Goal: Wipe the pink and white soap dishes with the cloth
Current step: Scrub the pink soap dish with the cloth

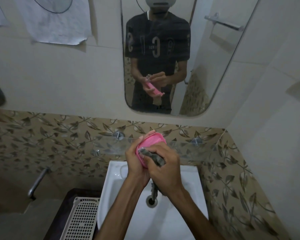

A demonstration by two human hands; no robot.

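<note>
1. Above the white sink [111, 172], the left hand [137, 163] cups the pink soap dish [150, 142], fingers curled round its rim, dish tilted on edge.
2. Right hand [164, 172] is closed on a dark grey cloth [154, 157], pressing it against the dish face; a tail of cloth hangs toward the drain [151, 201].
3. White soap dish: not visible, possibly outside the view.
4. Risk: the dish is likely slick, and hard rubbing could twist it free to drop into the sink.
5. Risk: the dangling cloth tail may snag at the drain.
</note>
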